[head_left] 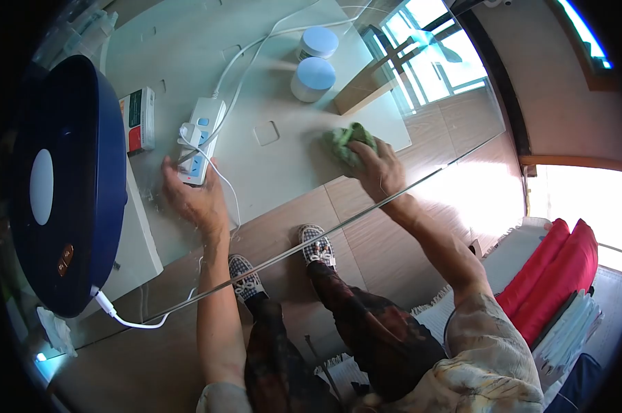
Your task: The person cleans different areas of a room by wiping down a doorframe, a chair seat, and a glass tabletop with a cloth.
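My left hand (199, 199) grips the near end of a white power strip (204, 131), thumb and fingers on either side of it. A white plug (187, 135) with a thin white cable sits in one of its blue-marked sockets. Over to the right, my right hand (380, 168) is closed on a crumpled green cloth (352, 141), which rests against the glass tabletop (269, 172). Part of the cloth is hidden under my fingers.
Two white jars with pale blue lids, a far jar (318, 43) and a near jar (313, 79), stand beyond the cloth. A large dark blue device (70, 186) and a small box (141, 118) are at left. The glass edge (311, 230) crosses above my legs. Red fabric (555, 275) lies at right.
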Demonstrator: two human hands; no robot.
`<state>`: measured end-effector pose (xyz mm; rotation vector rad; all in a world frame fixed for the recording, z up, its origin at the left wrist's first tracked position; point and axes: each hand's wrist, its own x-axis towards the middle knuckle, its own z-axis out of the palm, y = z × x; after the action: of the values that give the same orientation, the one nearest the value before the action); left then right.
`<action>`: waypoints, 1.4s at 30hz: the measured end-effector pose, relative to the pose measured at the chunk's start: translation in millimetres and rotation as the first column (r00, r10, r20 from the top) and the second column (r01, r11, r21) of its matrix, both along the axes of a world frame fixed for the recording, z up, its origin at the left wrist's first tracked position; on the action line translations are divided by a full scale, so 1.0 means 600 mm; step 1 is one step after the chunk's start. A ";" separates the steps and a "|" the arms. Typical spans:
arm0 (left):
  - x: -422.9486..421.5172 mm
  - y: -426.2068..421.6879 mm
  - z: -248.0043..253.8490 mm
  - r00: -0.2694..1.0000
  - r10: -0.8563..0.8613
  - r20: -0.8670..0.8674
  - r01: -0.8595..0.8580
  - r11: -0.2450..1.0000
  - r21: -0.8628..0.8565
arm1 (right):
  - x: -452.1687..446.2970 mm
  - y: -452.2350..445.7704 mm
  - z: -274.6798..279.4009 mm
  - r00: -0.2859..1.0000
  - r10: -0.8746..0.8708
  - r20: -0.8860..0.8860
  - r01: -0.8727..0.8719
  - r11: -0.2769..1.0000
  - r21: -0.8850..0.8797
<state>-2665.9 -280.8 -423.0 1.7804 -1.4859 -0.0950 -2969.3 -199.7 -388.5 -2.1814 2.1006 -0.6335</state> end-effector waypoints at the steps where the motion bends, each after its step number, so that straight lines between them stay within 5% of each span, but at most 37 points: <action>1: -0.001 0.000 0.000 1.000 0.003 0.013 -0.003 1.000 0.001 | 0.017 -0.016 -0.007 0.998 0.011 -0.059 -0.012 1.000 -0.011; 10: 0.000 -0.001 -0.005 1.000 -0.001 0.013 0.002 0.999 -0.034 | 0.113 -0.202 -0.039 0.984 -0.166 -0.068 0.162 0.985 -0.056; 13: -0.001 0.002 -0.001 1.000 -0.019 0.010 0.019 1.000 -0.015 | 0.133 -0.229 -0.018 0.981 -0.180 -0.071 0.186 0.979 0.088; 16: 0.001 -0.003 -0.016 0.999 -0.043 -0.013 0.042 0.994 -0.099 | 0.152 -0.238 -0.051 0.981 -0.156 -0.117 0.136 0.977 -0.163; 19: -0.001 0.002 -0.014 0.996 -0.034 -0.082 0.033 0.999 -0.013 | 0.185 -0.218 -0.054 0.999 -0.033 0.043 0.040 0.981 -0.192; 22: 0.004 -0.001 -0.017 0.999 -0.032 -0.022 0.031 0.999 -0.033 | 0.191 -0.141 -0.025 0.984 0.141 0.110 -0.133 0.988 -0.077; 25: 0.001 0.002 -0.008 1.000 -0.021 -0.014 0.021 1.000 -0.009 | 0.138 -0.061 -0.027 0.992 0.120 0.045 -0.119 0.993 -0.016; 26: 0.002 0.003 -0.006 1.000 -0.029 -0.001 0.029 1.000 0.003 | 0.105 -0.041 -0.030 0.993 0.103 0.054 -0.095 0.986 -0.135; 31: 0.004 -0.002 -0.004 1.000 -0.026 0.007 0.026 0.999 -0.025 | -0.088 -0.020 -0.022 0.894 -0.404 -0.192 0.401 0.914 -0.060; 34: -0.001 -0.002 -0.011 0.998 0.022 0.051 -0.022 1.000 -0.019 | -0.109 -0.024 -0.052 0.876 -0.429 -0.220 0.397 0.901 -0.176; 40: 0.002 -0.004 -0.009 0.998 0.003 0.055 -0.003 1.000 -0.016 | 0.069 0.012 -0.041 0.983 -0.171 -0.067 0.159 0.975 -0.157; 42: 0.005 -0.003 -0.014 0.998 -0.008 0.064 0.011 0.999 -0.050 | 0.122 0.045 -0.024 0.986 -0.041 0.163 0.038 0.999 0.024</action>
<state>-2662.9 -282.7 -431.6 1.7508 -1.5287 -0.0059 -2896.2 -172.5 -402.9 -2.0059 2.0616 -0.7618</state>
